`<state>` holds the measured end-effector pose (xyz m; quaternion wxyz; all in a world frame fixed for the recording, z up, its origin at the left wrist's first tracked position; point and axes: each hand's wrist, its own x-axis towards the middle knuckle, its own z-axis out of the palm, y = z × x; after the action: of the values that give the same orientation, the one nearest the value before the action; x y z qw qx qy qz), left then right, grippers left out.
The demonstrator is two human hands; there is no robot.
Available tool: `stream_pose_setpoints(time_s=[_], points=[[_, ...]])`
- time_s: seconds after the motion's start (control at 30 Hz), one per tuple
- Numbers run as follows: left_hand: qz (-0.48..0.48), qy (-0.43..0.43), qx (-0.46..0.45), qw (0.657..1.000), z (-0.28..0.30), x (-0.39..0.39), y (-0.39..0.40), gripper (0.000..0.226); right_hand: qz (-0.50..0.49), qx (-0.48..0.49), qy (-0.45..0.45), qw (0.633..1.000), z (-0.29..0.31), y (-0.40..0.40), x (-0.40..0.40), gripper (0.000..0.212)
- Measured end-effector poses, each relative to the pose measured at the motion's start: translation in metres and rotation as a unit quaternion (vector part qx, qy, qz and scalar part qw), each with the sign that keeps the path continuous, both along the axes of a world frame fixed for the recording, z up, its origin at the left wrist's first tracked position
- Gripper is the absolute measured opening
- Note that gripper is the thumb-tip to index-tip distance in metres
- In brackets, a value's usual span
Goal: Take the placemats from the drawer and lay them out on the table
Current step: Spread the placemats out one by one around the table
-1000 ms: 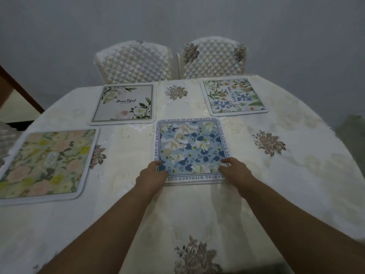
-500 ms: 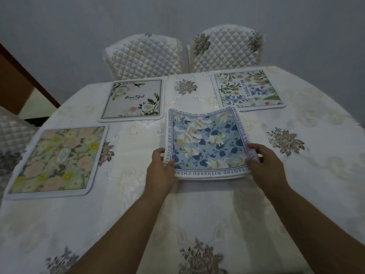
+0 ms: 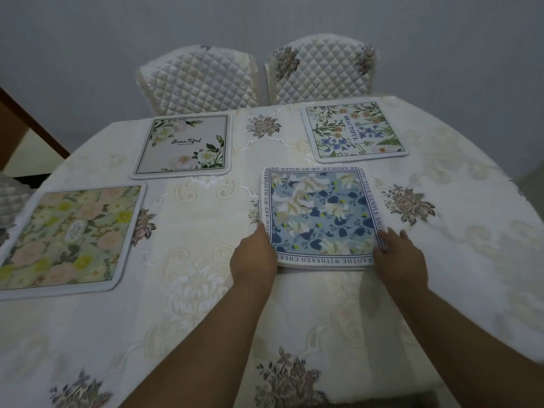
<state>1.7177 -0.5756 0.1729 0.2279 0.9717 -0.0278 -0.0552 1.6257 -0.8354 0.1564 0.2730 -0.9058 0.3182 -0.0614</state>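
Four square floral placemats lie flat on the table [image 3: 471,260]. The blue placemat [image 3: 319,214], bordered with lettering, sits nearest, right of centre. A pale placemat [image 3: 184,144] and a green-and-blue placemat [image 3: 353,129] lie at the far edge. A yellow-and-pink placemat [image 3: 70,235] lies at left.

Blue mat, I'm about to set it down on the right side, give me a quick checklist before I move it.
1. Both hands on the blue mat: left hand at its left edge, right hand at its right edge. Ok.
2. Landing spot on the tablecloth right of it looks bare. Ok.
3. Clear of the green mat behind: a gap shows. Ok.
4. Only one mat held: layered edges show at the near side. Cannot tell.
5. Mat lying flat: near edge looks lifted. Not ok.
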Motion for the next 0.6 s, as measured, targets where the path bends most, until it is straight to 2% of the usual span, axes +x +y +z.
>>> stream_pose_setpoints(time_s=[0.1, 0.17, 0.27, 0.37, 0.5, 0.6], points=[[-0.007, -0.005, 0.013, 1.000, 0.006, -0.004, 0.001, 0.026, -0.039, 0.034, -0.055, 0.997, 0.011, 0.008, 0.002, 0.042], [-0.001, -0.016, -0.010, 1.000, 0.012, -0.008, 0.002, 0.024, -0.026, 0.043, -0.061, 0.997, 0.023, 0.017, 0.004, 0.044], [0.017, -0.030, -0.108, 0.994, 0.024, -0.018, 0.016, 0.020, -0.007, 0.059, -0.090, 0.994, 0.039, 0.038, 0.002, 0.050], [0.073, -0.023, -0.181, 0.981, 0.037, -0.034, 0.060, 0.019, 0.032, 0.064, -0.122, 0.990, 0.041, 0.065, -0.007, 0.052], [0.131, -0.003, -0.168, 0.977, 0.028, -0.074, 0.152, 0.022, 0.094, 0.123, -0.123, 0.980, 0.033, 0.122, -0.029, 0.050], [0.151, 0.047, -0.143, 0.977, 0.010, -0.109, 0.210, 0.023, 0.127, 0.177, -0.109, 0.970, 0.016, 0.172, -0.059, 0.053]])
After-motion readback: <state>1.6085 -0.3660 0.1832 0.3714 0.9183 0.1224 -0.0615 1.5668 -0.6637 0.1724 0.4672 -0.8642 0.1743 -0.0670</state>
